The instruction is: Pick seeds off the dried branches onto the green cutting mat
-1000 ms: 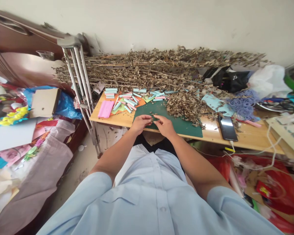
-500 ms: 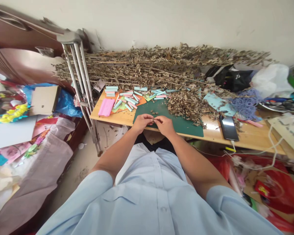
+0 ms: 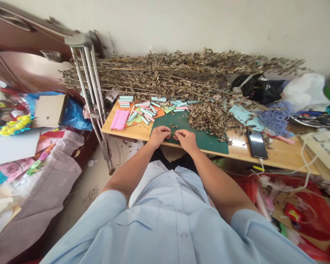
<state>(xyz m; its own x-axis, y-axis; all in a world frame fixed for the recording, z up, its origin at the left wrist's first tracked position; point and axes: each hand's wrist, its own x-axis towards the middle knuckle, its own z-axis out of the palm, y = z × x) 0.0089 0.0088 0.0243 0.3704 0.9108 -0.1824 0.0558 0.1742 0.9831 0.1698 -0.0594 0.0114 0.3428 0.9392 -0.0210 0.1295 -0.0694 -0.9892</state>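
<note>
Over the front edge of a green cutting mat (image 3: 209, 141), my left hand (image 3: 160, 136) and my right hand (image 3: 186, 139) face each other with their fingertips pinched. A tiny, thin, dark bit shows between the fingertips, too small to name. Just beyond them lie a few small brown clumps (image 3: 172, 125) on the mat. A heap of dried leaves (image 3: 209, 119) covers the mat's back right part. To the left are small rolled paper tubes (image 3: 146, 111) in light blue and pink, loose coloured paper, and a pink packet (image 3: 119, 119).
Dried leafy stalks (image 3: 159, 73) lie along the wall. A metal crutch (image 3: 89, 80) leans at the table's left end. On the right are a phone (image 3: 256, 143) with a cable, purple cord (image 3: 276, 117) and a power strip (image 3: 323, 150). Bags crowd the floor below.
My fingertips have drawn slightly apart, the right hand shifting a little to the right, so a small gap shows between them. The things on the table look the same.
</note>
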